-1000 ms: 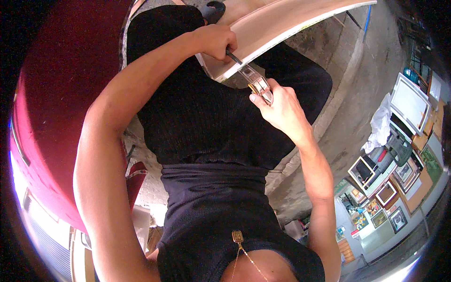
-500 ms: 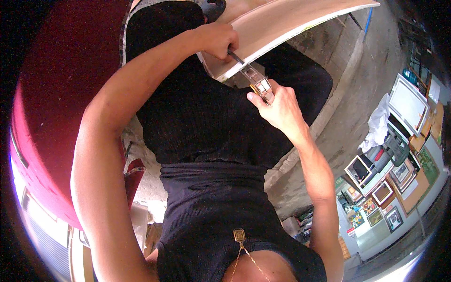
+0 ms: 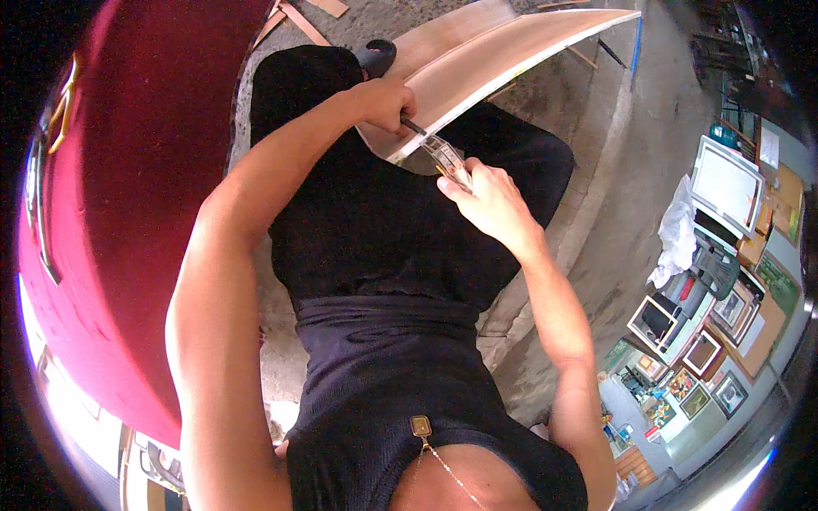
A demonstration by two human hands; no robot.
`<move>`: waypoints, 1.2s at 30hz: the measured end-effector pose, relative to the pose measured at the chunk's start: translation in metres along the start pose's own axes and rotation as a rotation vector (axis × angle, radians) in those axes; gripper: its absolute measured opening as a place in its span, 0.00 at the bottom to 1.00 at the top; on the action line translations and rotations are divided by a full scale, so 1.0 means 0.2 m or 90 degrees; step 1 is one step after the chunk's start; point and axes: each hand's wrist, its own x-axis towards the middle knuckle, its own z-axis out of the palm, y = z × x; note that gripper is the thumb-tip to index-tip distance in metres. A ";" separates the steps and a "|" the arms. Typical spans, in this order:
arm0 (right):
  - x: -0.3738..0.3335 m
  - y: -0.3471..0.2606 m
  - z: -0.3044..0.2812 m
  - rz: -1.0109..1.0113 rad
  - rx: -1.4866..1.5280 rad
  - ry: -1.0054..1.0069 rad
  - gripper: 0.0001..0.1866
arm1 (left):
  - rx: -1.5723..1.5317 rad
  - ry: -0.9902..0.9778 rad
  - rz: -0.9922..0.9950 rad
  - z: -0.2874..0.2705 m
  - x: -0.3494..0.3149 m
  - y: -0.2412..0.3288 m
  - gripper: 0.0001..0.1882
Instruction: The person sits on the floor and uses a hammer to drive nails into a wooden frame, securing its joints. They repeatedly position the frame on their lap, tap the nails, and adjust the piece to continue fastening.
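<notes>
My left hand is closed around a short dark bar, its free end lying at the near corner of a pale wooden panel. The panel has a whitish edge and rests slanted across my lap. My right hand grips a silver metal hand tool with cut-outs along its side and a bit of yellow. The tool's far end meets the panel edge beside the bar's tip; its exact kind is hard to make out. My left fingertips are partly hidden.
A large dark red surface rises on my left. Wood strips lie on the concrete floor ahead. To the right stand several picture frames, a white-framed board and crumpled white plastic.
The view has shifted, showing more floor and wood strips ahead. Both hands keep their grips at the panel's corner, and the silver tool looks slightly more tilted.
</notes>
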 end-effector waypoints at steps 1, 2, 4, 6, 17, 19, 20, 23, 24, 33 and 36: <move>-0.01 -0.01 -0.02 0.001 0.004 -0.026 0.24 | 0.006 0.003 0.003 -0.01 -0.01 0.01 0.13; -0.01 -0.02 -0.05 0.002 0.007 -0.052 0.25 | 0.011 0.006 0.007 -0.02 -0.01 0.01 0.14; -0.01 -0.03 -0.06 0.005 0.007 -0.062 0.26 | 0.016 0.005 0.007 -0.02 -0.01 0.01 0.15; 0.00 -0.03 -0.03 0.006 -0.001 -0.028 0.26 | 0.016 -0.002 -0.001 -0.01 -0.01 0.01 0.17; 0.00 0.04 -0.17 -0.024 0.180 0.126 0.30 | 0.008 0.004 -0.010 -0.01 -0.01 0.02 0.14; 0.09 0.11 -0.19 -0.015 0.260 0.253 0.31 | 0.019 -0.006 -0.036 -0.03 -0.01 0.04 0.13; 0.14 0.13 -0.19 0.000 0.259 0.325 0.32 | 0.029 -0.010 -0.055 -0.03 -0.01 0.04 0.13; 0.32 0.17 -0.06 -0.021 0.324 0.548 0.36 | 0.032 -0.025 -0.083 -0.04 -0.01 0.05 0.12; 0.35 0.19 -0.03 0.034 0.341 0.547 0.38 | 0.029 -0.032 -0.089 -0.04 -0.01 0.05 0.11; 0.56 0.32 0.18 -0.046 0.563 0.665 0.42 | -0.035 0.037 -0.055 0.04 0.02 -0.01 0.13; 0.62 0.35 0.15 -0.121 0.559 0.687 0.38 | -0.009 0.042 -0.028 0.03 0.04 -0.01 0.13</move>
